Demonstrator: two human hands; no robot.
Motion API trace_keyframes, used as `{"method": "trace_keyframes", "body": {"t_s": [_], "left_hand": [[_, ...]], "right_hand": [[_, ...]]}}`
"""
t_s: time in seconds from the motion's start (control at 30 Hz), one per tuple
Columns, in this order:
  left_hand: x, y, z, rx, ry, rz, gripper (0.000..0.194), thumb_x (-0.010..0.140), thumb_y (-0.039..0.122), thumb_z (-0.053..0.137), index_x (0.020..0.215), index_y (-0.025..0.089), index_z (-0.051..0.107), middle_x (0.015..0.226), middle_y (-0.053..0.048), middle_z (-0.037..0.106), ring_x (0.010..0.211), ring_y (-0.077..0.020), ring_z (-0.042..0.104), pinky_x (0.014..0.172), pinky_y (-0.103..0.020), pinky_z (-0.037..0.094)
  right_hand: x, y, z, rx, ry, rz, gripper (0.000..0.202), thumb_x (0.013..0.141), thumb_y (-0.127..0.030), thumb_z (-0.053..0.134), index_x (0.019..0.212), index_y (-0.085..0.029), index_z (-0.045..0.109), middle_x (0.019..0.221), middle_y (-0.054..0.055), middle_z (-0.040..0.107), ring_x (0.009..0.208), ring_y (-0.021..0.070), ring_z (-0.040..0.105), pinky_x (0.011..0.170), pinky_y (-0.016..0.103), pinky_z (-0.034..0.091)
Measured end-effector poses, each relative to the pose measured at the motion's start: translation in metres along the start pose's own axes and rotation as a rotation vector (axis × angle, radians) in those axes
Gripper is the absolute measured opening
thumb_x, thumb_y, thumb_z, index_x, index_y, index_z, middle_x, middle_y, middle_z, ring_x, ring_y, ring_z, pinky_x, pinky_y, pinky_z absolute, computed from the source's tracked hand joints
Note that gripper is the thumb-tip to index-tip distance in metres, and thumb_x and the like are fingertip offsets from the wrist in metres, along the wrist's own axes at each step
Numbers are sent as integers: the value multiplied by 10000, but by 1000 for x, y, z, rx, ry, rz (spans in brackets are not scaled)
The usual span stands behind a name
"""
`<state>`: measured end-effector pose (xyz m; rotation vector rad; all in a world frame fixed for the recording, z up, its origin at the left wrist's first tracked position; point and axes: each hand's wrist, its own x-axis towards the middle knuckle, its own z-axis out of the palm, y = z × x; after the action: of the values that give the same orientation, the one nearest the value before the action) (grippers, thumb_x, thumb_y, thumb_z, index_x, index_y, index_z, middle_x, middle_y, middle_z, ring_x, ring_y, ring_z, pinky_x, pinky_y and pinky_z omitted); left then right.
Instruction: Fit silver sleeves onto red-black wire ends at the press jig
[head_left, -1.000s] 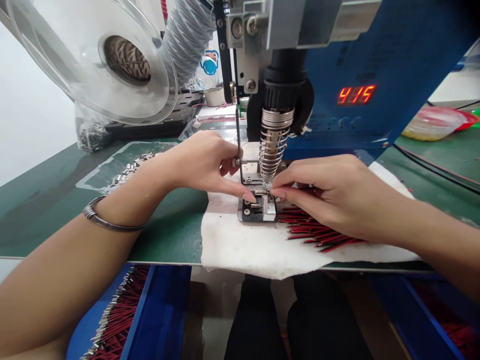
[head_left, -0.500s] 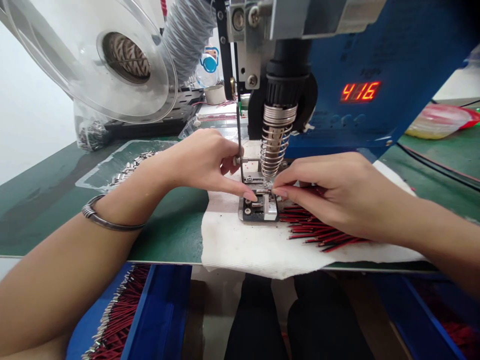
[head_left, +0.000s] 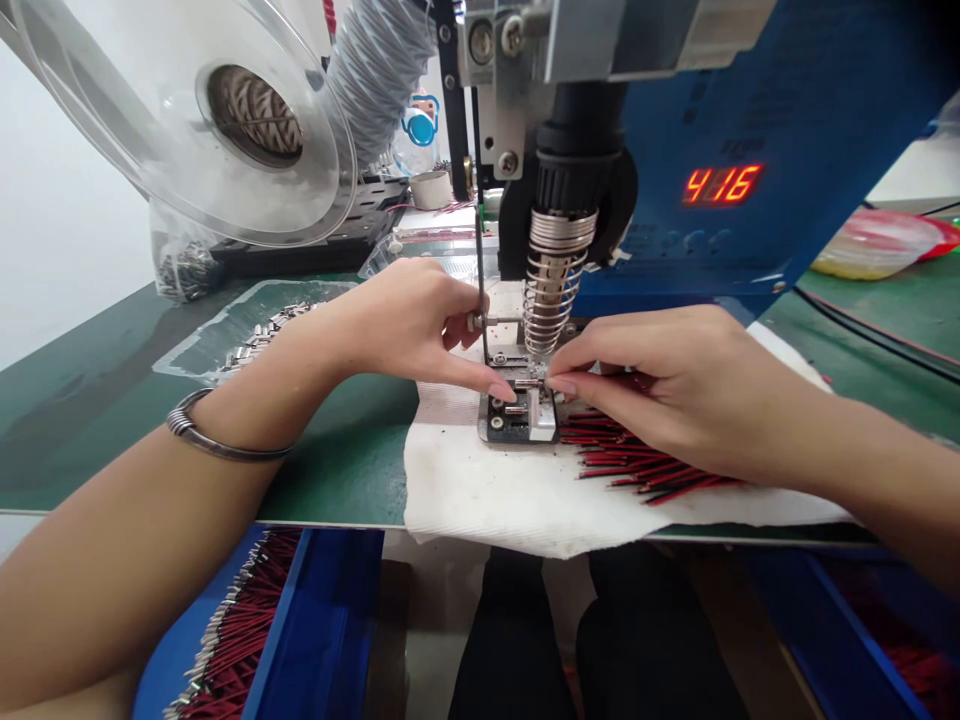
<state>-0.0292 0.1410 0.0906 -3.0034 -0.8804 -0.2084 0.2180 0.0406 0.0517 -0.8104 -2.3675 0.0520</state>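
Observation:
My right hand (head_left: 660,385) pinches the end of a thin red-and-black wire (head_left: 641,381), mostly hidden by the fingers, at the small metal fixture (head_left: 541,428). A small silvery cylindrical part (head_left: 529,384) lies in the fixture beside these fingertips, and a second one (head_left: 516,409) sits nearer me. My left hand (head_left: 431,325) reaches in from the left, its thumb stretched to the fixture's left edge. Its other fingers curl by a thin upright rod, apart from the thumb. Just above the fixture is the spring-wrapped soldering head (head_left: 553,275); its tip is hard to make out.
Several red-and-black wires (head_left: 656,470) lie on a white cloth (head_left: 480,500) under my right hand. A clear tray (head_left: 184,350) of small metal parts is left. The blue machine (head_left: 660,255) reads 416. Blue bins (head_left: 326,600) below hold finished-looking wires; a clear fume hood (head_left: 169,190) hangs upper left.

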Motion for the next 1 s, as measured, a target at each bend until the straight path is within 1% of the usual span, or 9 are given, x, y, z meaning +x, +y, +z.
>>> {"method": "trace_keyframes", "body": {"t_s": [0.17,0.3,0.5,0.67,0.83,1.0], "left_hand": [[-1,0,0,-29,3,8,703,691,903,723,633,225,548,570,21,596,532,-131,514,619,-306,351],[-1,0,-1,-48,-11,6,684,704,893,728,679,220,608,608,4,636,551,-139,533,614,-308,347],[0,1,-1,-50,15,14,698,691,885,747,609,223,541,549,24,587,520,-124,492,607,-298,347],[-1,2,-2,-59,-9,-7,653,701,840,774,645,220,576,586,11,615,552,-129,495,627,-309,345],[0,2,-2,-53,-17,-7,665,674,859,767,629,229,557,579,6,606,553,-142,504,625,-323,343],[0,2,-3,-57,-12,1,689,697,895,728,649,228,564,585,4,614,550,-139,508,629,-318,349]], "right_hand": [[0,0,-1,5,-13,25,210,1057,-162,585,971,-187,775,890,45,818,739,196,730,700,311,531],[1,-1,-1,7,-17,41,222,1062,-175,577,957,-214,769,892,39,816,745,203,731,709,324,542],[1,-1,0,8,-14,15,207,1062,-165,585,973,-189,770,889,44,813,738,192,716,715,313,537],[0,0,1,8,-7,18,214,1059,-163,581,973,-187,775,884,49,813,735,193,723,719,309,543],[0,-1,0,10,-11,34,212,1052,-177,585,978,-215,780,877,44,816,733,205,731,737,326,562],[1,-1,-1,15,-16,39,202,1042,-167,598,985,-207,788,893,44,818,756,208,742,751,320,565]]}}
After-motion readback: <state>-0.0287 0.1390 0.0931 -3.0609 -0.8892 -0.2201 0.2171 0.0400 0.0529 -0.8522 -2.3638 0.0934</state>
